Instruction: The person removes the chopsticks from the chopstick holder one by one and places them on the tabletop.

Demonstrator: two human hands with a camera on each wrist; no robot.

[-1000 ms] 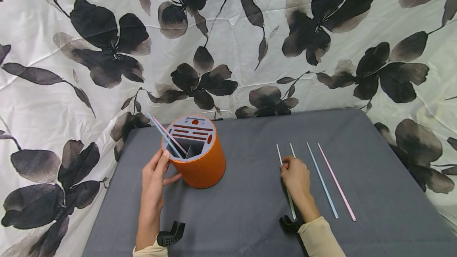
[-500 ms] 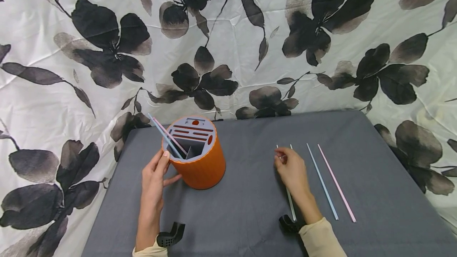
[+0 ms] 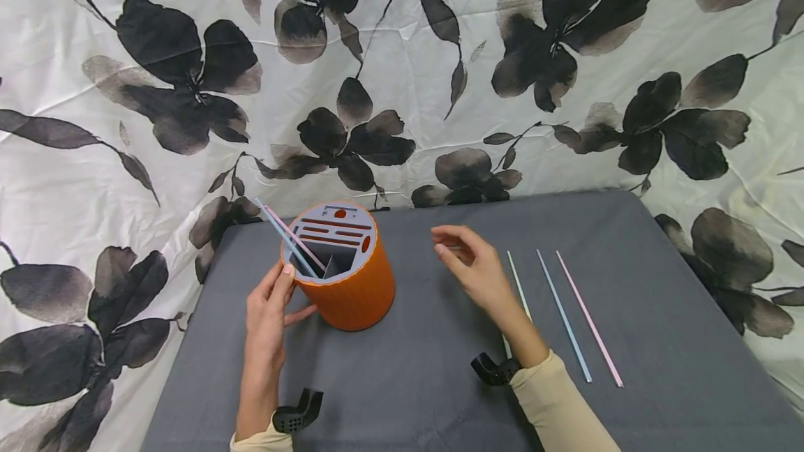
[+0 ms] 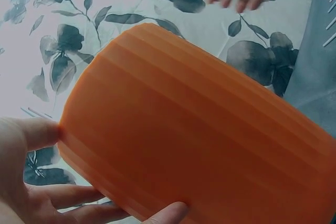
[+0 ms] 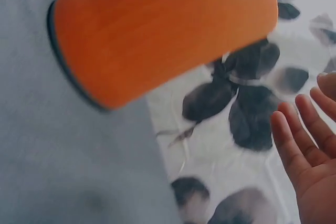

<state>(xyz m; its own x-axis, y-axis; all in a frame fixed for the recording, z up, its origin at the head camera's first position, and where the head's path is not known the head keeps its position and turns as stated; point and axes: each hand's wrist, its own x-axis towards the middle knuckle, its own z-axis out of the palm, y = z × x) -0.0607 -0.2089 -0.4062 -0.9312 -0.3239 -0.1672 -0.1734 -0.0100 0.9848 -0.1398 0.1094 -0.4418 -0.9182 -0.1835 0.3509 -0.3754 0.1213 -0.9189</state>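
Orange holder (image 3: 358, 302) stands on left half of desk (image 3: 427, 389), long axis about upright, slotted top facing up. Left hand (image 3: 266, 314) pinches its left near rim, thumb on top edge. From orange holder, blue stick (image 3: 283, 234) and pink stick (image 3: 300, 240) lean out, upper ends pointing far and left. Right hand (image 3: 474, 267) is above desk, right of holder, fingers loosely spread. At right, pale stick (image 3: 518, 283), second blue stick (image 3: 564, 316) and second pink stick (image 3: 589, 317) lie almost parallel, long axes near to far, far ends slightly left. Another pale stick (image 3: 506, 348) shows partly, beside right forearm (image 3: 518, 326).
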